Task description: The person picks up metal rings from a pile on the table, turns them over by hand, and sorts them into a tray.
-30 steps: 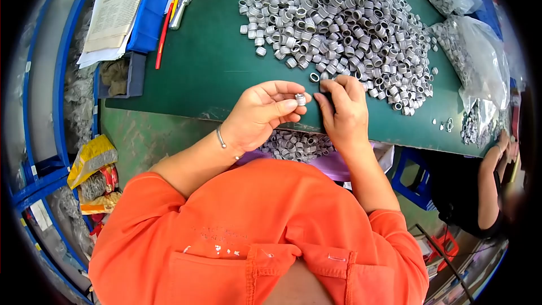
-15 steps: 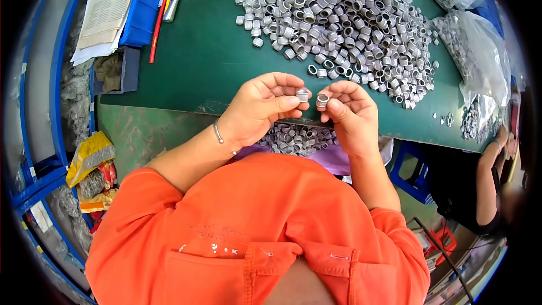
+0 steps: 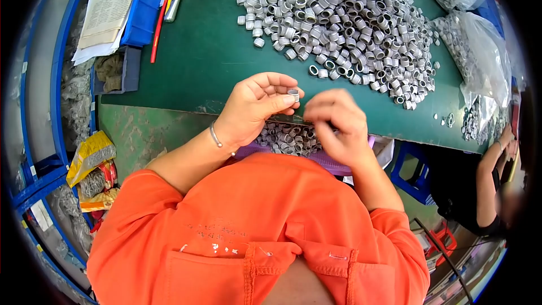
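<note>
Between the thumb and fingers of my left hand [image 3: 254, 101] is a small grey metal ring [image 3: 293, 95], held at the table's front edge. My right hand [image 3: 339, 127] is just to its right, above the purple basket, with bent fingers smeared by motion. Whether anything is in that hand I cannot make out. Below both hands, many similar rings [image 3: 289, 139] lie in the purple basket [image 3: 327, 164] at my lap. A large heap of the same rings [image 3: 344, 22] covers the far middle and right of the green table [image 3: 197, 73].
Blue bins with papers [image 3: 110, 8] and pens, among them a red pencil [image 3: 156, 39], are at the far left. Plastic bags of parts [image 3: 477, 51] lie at the right. A co-worker's arm [image 3: 486, 178] rests at the right edge, near a blue stool [image 3: 409, 172].
My right hand has drawn down and left, its fingers now blurred; the ring it held no longer shows. My left hand has shifted slightly left with its ring.
</note>
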{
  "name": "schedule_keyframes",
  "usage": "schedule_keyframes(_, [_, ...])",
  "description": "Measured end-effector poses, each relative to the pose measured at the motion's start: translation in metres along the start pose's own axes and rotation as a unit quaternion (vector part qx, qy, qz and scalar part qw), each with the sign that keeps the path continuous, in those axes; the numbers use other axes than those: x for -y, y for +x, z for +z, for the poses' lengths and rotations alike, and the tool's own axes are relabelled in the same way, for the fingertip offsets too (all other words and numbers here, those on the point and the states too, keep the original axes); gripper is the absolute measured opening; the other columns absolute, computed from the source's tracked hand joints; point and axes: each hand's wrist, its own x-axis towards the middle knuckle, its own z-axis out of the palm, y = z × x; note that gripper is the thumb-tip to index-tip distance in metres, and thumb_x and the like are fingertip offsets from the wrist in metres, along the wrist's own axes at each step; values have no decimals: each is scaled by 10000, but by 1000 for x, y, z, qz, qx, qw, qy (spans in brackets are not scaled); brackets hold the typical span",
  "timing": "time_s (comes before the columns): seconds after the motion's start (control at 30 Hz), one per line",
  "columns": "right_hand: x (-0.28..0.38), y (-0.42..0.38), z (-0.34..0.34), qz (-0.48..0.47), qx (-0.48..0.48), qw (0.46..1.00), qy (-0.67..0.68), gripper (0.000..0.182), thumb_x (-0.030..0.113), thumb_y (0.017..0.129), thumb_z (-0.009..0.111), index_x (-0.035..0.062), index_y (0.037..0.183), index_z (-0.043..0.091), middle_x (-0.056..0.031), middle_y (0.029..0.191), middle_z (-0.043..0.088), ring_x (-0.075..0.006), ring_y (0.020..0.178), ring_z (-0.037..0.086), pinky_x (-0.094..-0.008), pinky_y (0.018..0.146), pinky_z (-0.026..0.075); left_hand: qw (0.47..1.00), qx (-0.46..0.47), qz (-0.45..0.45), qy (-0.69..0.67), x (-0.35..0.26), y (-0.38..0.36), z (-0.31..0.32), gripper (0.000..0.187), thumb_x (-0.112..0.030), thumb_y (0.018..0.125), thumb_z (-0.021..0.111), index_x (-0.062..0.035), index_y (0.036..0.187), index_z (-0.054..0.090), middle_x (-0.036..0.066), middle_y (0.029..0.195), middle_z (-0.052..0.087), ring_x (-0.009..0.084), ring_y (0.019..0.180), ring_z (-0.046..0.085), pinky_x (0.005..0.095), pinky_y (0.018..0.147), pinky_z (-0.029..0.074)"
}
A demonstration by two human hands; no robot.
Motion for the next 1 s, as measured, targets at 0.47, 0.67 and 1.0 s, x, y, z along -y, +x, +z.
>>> schedule_keyframes(0.47, [-2,0,2,144,-121,982,7,252,-105,700,640,19,918,620,-82,907,587,-186,757,558,-271,654,454,974,23,158,160,9,0,7,362,86,769,640,14,1102,518,74,1000,581,114,870,561,235,777,485])
schedule_keyframes(0.67, [-2,-6,-1,299,-136,803,497,205,-29,841,576,-65,1043,588,-168,1003,631,-227,906,641,-307,760,556,995,19,58,77,4,-1,8,276,40,833,577,30,1107,543,143,1054,615,146,919,592,259,790,499])
schedule_keyframes(1.0, [-3,-9,-7,300,-123,751,575,186,-14,849,574,-43,1032,589,-173,1023,626,-221,879,644,-291,742,555,999,21,42,-12,7,-1,2,231,1,852,575,32,1081,573,106,1013,622,143,889,602,254,770,504])
